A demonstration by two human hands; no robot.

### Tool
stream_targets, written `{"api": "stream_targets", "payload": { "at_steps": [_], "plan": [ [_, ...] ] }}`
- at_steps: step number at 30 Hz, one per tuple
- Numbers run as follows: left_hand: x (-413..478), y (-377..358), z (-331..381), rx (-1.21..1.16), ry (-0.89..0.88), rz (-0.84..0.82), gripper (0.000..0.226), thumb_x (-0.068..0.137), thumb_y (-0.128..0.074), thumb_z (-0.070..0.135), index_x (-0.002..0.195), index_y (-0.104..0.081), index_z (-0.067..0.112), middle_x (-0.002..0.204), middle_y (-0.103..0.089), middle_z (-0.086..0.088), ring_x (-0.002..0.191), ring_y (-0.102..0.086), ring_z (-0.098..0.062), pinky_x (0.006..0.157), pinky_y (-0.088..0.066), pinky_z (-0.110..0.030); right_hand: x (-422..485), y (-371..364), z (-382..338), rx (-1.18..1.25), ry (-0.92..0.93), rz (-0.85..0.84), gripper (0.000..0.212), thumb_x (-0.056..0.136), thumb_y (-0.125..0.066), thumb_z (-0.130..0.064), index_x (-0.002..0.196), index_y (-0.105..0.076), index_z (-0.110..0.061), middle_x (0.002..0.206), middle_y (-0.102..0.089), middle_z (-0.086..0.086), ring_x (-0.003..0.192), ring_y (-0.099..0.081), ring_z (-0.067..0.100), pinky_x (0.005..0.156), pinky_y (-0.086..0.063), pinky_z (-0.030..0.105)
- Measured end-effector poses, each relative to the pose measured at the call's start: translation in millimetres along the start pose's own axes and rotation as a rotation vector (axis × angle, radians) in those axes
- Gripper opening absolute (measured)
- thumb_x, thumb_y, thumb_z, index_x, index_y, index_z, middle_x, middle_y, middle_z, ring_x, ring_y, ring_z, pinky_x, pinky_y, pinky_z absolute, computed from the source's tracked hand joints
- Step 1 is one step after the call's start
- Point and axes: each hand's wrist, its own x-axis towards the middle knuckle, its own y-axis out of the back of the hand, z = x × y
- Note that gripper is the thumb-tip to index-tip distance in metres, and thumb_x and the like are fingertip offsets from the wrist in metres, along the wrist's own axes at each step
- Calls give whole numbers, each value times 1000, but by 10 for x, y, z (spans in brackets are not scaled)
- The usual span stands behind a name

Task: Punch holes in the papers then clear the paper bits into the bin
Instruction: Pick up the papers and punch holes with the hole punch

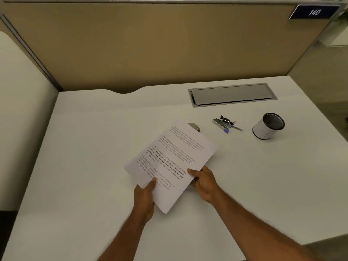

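As we look down from the head view, we hold the papers (pixel 170 162) above the white desk (pixel 84 147), tilted. Our left hand (pixel 145 196) pinches the near edge, thumb on top; our right hand (pixel 202 182) grips the right edge. Behind the stack, a metal hole punch (pixel 194 127) is partly hidden. The small bin (pixel 268 127) stands well apart at right, near binder clips (pixel 227 120).

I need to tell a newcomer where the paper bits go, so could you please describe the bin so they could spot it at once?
On the white desk, look to the far right, beyond the metal cable hatch. The small white cylindrical bin with a black mesh inside stands alone there. It is the only upright container, right of the flat clutter of stationery.
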Motion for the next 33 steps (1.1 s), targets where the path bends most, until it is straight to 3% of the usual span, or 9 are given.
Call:
{"api": "stream_targets", "payload": {
  "at_steps": [3, 6, 10, 13, 17, 20, 24, 30, 33],
  "plan": [
    [83, -19, 26, 51, 11, -30, 38, 95, -56, -1, 130, -57, 14, 119, -72, -6, 104, -70, -26, 83, -57, -42, 92, 263, -270, -1, 42, 1, 45, 86, -61, 4, 126, -58, -15, 122, -68, 7, 112, -64, 27, 91, -53, 42],
    [158, -24, 39, 91, 28, -72, 32, 93, -56, -3, 118, -62, 18, 106, -77, -4, 91, -75, -24, 67, -61, -34, 226, 523, -612, -40, 53, 64, 37, 87, -60, -2, 124, -60, -7, 119, -68, 13, 107, -65, 29, 90, -52, 42],
    [287, -32, 26, 165, 39, -102, 32, 93, -56, -2, 118, -63, 16, 109, -76, -7, 95, -74, -30, 70, -61, -40, 394, 767, -1049, -323, -8, 66, 21, 90, -60, -25, 106, -67, -13, 105, -70, 14, 85, -67, 24, 75, -51, 36],
    [385, -34, 22, 209, 54, -82, 29, 92, -57, 0, 118, -64, 14, 107, -76, -10, 92, -74, -33, 68, -61, -42, 523, 894, -1251, -449, -102, -1, 28, 91, -57, -37, 103, -69, -14, 98, -72, 12, 86, -67, 26, 77, -49, 37],
    [505, -65, 16, 258, 77, -92, 27, 92, -57, 2, 117, -65, 10, 108, -76, -13, 91, -74, -35, 66, -61, -41, 665, 888, -1247, -645, -163, -58, 35, 94, -58, -29, 119, -63, -5, 113, -69, 16, 102, -66, 34, 88, -52, 43],
    [600, -127, 16, 270, 70, -87, 25, 93, -61, 8, 117, -66, 12, 108, -76, -12, 92, -74, -34, 68, -61, -42, 734, 867, -1132, -710, -108, 19, 30, 95, -57, -19, 115, -61, 4, 115, -68, 20, 102, -66, 36, 92, -51, 49],
    [704, -241, 10, 308, 45, -71, 27, 92, -68, 21, 118, -66, 16, 105, -77, -8, 91, -75, -32, 71, -62, -44, 786, 956, -1003, -754, 24, 139, 14, 94, -56, -12, 104, -62, -4, 112, -68, 19, 96, -64, 28, 93, -50, 45],
    [839, -349, 20, 412, 10, -69, 24, 93, -68, 26, 115, -68, 16, 100, -78, -6, 87, -76, -28, 68, -62, -40, 776, 1110, -847, -754, 105, 206, 19, 95, -54, -12, 111, -62, -10, 110, -69, 9, 93, -66, 21, 84, -53, 33],
    [899, -402, 43, 435, -8, -70, 20, 93, -67, 25, 112, -68, 18, 98, -79, -3, 84, -76, -24, 63, -62, -34, 782, 1169, -797, -752, 108, 238, 19, 95, -54, -13, 111, -63, -10, 109, -69, 9, 95, -66, 24, 90, -54, 40]
  ]
}}
